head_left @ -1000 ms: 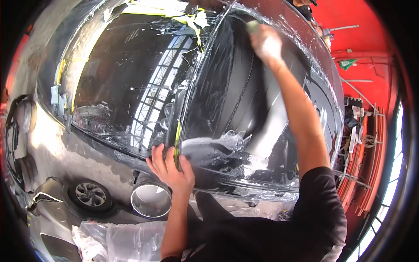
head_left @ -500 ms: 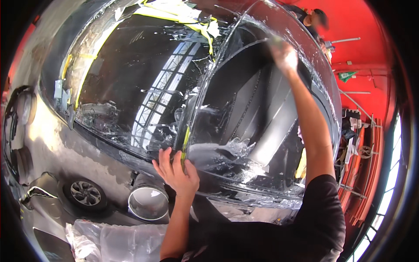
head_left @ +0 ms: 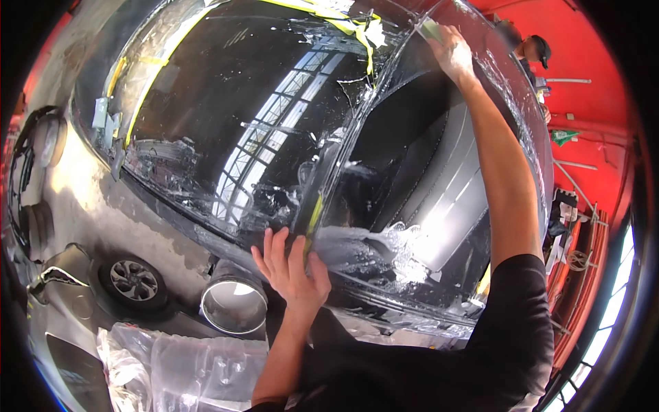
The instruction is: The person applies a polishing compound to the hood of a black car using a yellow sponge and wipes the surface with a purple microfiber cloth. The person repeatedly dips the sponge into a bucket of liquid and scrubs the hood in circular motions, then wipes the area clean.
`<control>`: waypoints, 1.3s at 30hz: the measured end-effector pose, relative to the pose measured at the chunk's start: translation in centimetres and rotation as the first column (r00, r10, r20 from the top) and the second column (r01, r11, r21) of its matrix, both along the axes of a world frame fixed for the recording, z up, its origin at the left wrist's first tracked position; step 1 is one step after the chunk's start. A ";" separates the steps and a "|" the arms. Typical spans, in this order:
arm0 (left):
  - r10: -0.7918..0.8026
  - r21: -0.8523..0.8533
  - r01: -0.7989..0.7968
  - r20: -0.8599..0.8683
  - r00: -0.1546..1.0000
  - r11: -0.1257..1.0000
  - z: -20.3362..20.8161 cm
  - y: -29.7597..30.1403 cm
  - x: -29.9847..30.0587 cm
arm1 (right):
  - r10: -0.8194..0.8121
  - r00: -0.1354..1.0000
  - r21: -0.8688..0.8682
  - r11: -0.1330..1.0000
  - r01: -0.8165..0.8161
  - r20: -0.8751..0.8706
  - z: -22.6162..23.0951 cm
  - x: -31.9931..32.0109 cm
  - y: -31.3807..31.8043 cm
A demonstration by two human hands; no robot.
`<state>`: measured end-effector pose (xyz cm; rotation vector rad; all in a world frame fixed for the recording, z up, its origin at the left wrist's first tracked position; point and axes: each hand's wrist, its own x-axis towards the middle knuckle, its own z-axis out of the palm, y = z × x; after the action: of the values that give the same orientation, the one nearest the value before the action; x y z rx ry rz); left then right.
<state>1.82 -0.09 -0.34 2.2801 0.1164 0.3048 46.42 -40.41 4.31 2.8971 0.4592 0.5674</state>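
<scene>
At the upper corner of a dark car side window, my right hand grips a small pale-green flat pad against the glass or its frame; I cannot tell its exact kind. Whitish, soapy smears lie across the lower part of this window. My left hand rests with spread fingers on the car's edge below the pillar, beside a strip of yellow tape. Left of the pillar, a second dark window carries white residue and reflects a roof frame.
Below the car stands a round bucket with a wheel to its left. Clear plastic sheeting lies at the lower left. Red bars are racked by the red wall at right. Another person is at the far right.
My right hand has shifted slightly up the window with the pad, toward its upper corner. The view has shifted, while my left hand stays beside the tape.
</scene>
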 end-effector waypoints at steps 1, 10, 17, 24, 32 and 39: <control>0.006 0.001 -0.006 -0.001 1.000 1.000 -0.1 -0.1 -0.1 | 0.046 0.998 0.024 0.999 -0.045 -0.037 0.2 -1.7 0.9; 0.108 -0.105 -0.098 0.091 0.990 0.990 -1.4 -0.7 -0.1 | 0.266 0.953 0.231 0.946 -0.229 -0.145 1.9 -21.6 17.7; 0.175 -0.171 -0.137 0.234 0.956 0.976 -2.1 -0.6 -0.2 | 0.448 0.847 0.327 0.876 -0.354 -0.284 3.2 -36.5 25.8; 0.184 -0.150 -0.148 0.258 0.949 0.977 -2.7 -0.3 -0.3 | 0.455 0.785 0.582 0.799 -0.152 -0.419 6.0 -30.8 21.2; 0.135 -0.156 -0.100 0.233 0.963 0.983 -2.1 -0.6 -0.5 | -0.354 0.930 0.025 0.933 0.358 -0.098 5.2 -17.1 -6.4; 0.182 -0.137 -0.149 0.266 0.947 0.979 -2.0 -0.2 -0.3 | 0.110 0.994 0.243 0.965 -0.104 -0.013 2.6 -30.8 17.7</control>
<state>1.56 -0.32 -2.38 2.0934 0.1769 0.6849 15.59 -22.70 6.92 3.1296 0.5920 0.6427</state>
